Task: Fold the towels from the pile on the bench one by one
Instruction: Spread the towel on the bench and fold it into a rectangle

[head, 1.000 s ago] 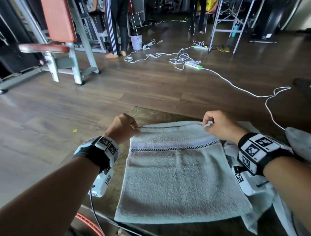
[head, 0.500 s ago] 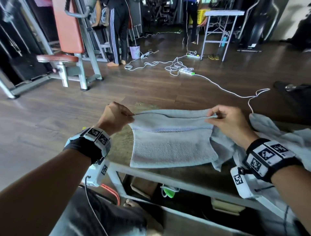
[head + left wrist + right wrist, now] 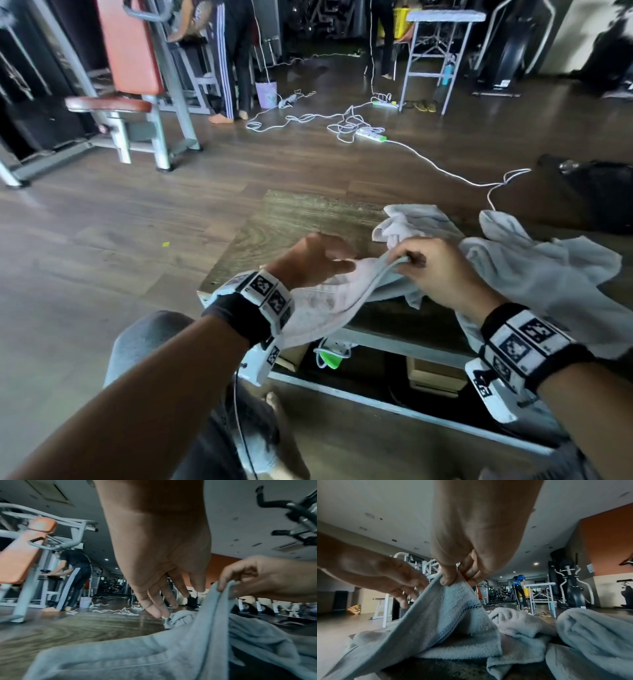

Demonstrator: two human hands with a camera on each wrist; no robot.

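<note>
A pale grey towel [image 3: 325,301] with a dark checked stripe [image 3: 462,612] hangs folded over the bench's near edge. My right hand [image 3: 404,258] pinches its raised edge between thumb and fingers, as the right wrist view [image 3: 457,578] shows. My left hand [image 3: 337,262] hovers just left of that pinch with straight fingers [image 3: 159,601] and holds nothing. The towel [image 3: 154,655] droops from the pinch toward my left wrist. A pile of loose towels [image 3: 534,270] lies on the right of the bench.
The wooden bench top [image 3: 294,219] shows bare at the far left. A crumpled towel [image 3: 411,222] sits behind my hands. Below the top runs a metal frame [image 3: 394,346]. White cables [image 3: 342,123] lie on the floor, with a red gym seat [image 3: 113,102] and a person beyond.
My hands, which held the towel's far corners wide apart, have come together. The left hand has let go; the right now holds the gathered edge above the bench.
</note>
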